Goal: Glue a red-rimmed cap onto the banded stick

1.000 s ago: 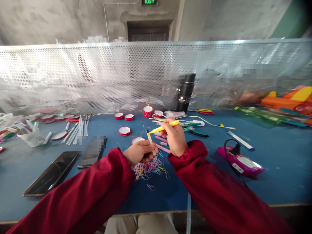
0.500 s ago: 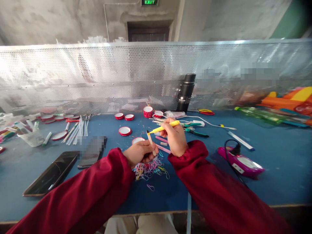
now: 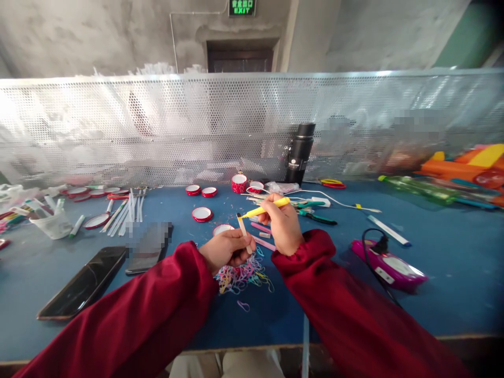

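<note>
Our left hand [image 3: 227, 248] pinches the wooden stick [image 3: 243, 231], dark end up. Right hand [image 3: 282, 221] grips the yellow marker [image 3: 265, 208], tip at the stick's upper part. Relative to the stick: held between our two hands, above the bench [image 3: 331, 294]; elastic bands [image 3: 244, 274] below it, black bottle [image 3: 300, 153] behind it, pink power strip [image 3: 389, 266] well right.

rough grey wall [image 3: 98, 37] behind; green exit sign [image 3: 241, 7] glowing above dark doorway [image 3: 240, 59]; perforated metal screen [image 3: 177, 121] edging blue tabletop [image 3: 452, 294].
</note>
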Demonstrator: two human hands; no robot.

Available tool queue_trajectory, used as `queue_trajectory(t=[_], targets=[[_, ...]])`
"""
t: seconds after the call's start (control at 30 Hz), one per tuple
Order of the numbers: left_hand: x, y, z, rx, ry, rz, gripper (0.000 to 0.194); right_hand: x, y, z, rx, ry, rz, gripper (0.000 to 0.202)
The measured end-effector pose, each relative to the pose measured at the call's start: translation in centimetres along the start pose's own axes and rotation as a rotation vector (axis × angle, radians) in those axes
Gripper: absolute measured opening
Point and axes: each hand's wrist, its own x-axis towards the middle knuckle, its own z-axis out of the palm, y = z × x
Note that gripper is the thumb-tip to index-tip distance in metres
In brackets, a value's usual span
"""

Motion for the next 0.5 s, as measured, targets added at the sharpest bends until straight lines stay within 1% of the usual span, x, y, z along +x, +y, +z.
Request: queue_trajectory(t=[0.5], targets=[[0.00, 0.06, -0.01, 0.007, 0.004, -0.006, 0.028, 0.08, -0.24, 0.03, -0.003, 0.006, 0.013, 0.015]])
